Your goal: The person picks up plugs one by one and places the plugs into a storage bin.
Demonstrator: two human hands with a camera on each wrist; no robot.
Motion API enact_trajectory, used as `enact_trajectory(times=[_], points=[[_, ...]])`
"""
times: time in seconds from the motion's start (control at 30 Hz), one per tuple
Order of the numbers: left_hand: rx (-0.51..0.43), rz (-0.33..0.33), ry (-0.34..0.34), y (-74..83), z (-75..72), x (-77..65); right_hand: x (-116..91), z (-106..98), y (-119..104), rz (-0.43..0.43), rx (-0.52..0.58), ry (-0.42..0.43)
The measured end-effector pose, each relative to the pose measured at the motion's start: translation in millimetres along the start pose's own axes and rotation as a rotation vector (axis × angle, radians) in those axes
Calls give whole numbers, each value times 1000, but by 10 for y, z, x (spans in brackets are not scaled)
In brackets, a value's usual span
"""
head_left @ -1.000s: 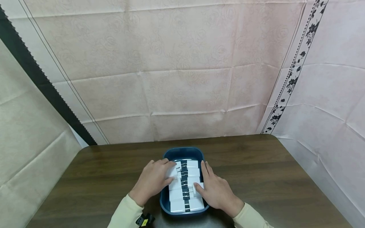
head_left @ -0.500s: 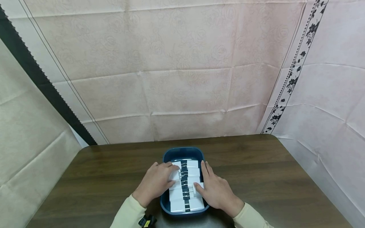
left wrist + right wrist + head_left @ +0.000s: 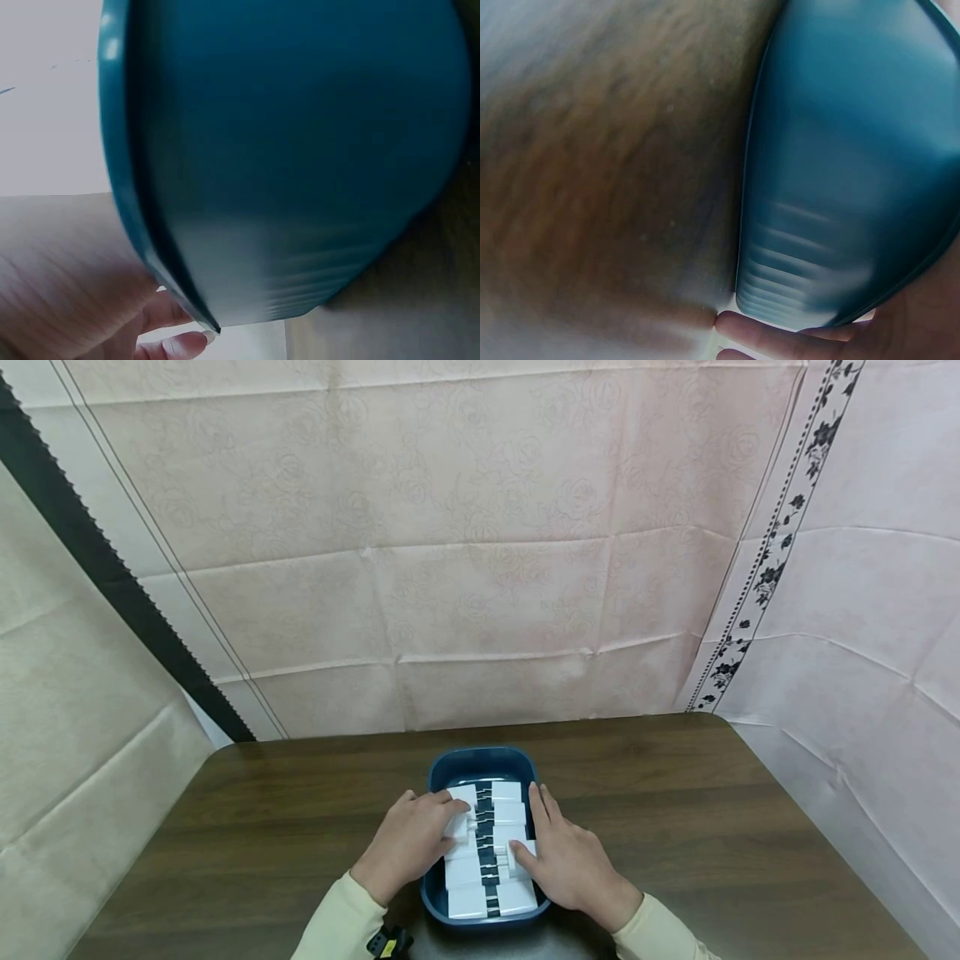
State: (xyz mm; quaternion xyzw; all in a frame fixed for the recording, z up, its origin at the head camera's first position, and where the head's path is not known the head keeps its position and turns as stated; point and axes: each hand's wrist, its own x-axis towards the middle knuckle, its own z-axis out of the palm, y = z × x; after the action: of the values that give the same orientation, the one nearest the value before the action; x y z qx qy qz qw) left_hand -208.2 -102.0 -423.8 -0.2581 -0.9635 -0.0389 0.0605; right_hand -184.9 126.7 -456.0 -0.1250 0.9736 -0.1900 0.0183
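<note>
Two rows of white rectangular blocks (image 3: 467,902) lie in a dark blue plastic bin (image 3: 480,766), with small thin dark parts along the middle gap; their exact kind is too small to tell. My left hand (image 3: 408,839) reaches over the left rim, its thumb and fingers pinching a white block (image 3: 459,825) in the left row. At the right wall my right hand (image 3: 573,864) holds the bin, fingers along the outside and thumb over the rim. Beneath that thumb lies a white block (image 3: 520,857) on the right row. Both wrist views show mostly the bin's outer wall.
The bin stands on a dark wooden table (image 3: 300,810). Pale patterned cloth (image 3: 480,568) hangs behind the table and on both sides. A black device with a yellow mark (image 3: 388,946) is by the left wrist.
My left hand has shifted slightly right and toward me, its fingers moving inward over the left row. The tilted white block there now lies flatter. My right hand and the bin have stayed put.
</note>
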Motion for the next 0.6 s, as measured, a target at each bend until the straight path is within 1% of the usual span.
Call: enact_trajectory(times=[0.3, 0.6], points=[[-11, -9, -9, -10, 47, 1, -3, 0, 4, -5, 2, 8], [-11, -24, -26, -6, 54, -9, -6, 2, 0, -6, 1, 13]])
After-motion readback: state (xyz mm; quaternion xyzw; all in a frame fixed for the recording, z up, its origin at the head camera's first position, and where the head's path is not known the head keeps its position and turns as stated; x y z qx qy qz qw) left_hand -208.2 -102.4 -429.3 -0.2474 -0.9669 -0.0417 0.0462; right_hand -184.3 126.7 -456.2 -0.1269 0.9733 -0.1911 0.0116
